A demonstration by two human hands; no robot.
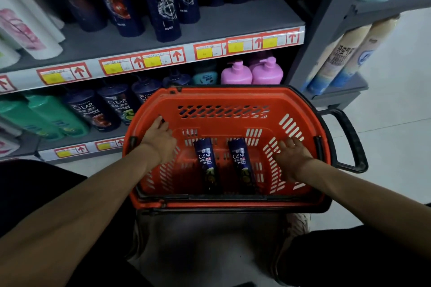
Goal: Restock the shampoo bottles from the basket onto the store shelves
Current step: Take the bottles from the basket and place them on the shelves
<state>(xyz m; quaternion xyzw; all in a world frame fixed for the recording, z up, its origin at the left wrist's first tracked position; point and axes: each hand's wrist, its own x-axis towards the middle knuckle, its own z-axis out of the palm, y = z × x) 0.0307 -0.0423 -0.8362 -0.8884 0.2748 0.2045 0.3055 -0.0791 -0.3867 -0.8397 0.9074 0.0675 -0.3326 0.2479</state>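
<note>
Forearms, bare, reach forward over dark-clothed knees into an orange slotted plastic basket (224, 98).

Left hand (161, 142): inside the basket by its left wall, palm down, fingers spread and fairly straight, tips toward the far-left corner. Holds nothing.
Right hand (291, 158): inside by the basket's right wall, fingers splayed over the slots, also holding nothing. Cannot tell whether either palm presses the plastic.

Task's things: two dark blue CLEAR shampoo bottles lie flat on the basket floor between the hands, side by side but apart, long axes running near to far. One lies nearer the left hand (206, 163), one nearer the right (241, 165). Neither is touched.

Surroundings: a black loop handle (349, 140) sits at the basket's right end. Pink pump bottles (251, 72) stand just beyond the far rim. A row of matching dark CLEAR bottles (93, 112) stands beyond the basket's left side. Above the far rim, a grey shelf board (233, 21) shows bare space beside tall dark bottles.

Step, as judged: pick-up stage, nothing grasped yet.
Next move likely calls for each hand to slide inward, curl round a bottle's body, lift it clear of the rim, then stand it upright beyond the far rim, label out.
</note>
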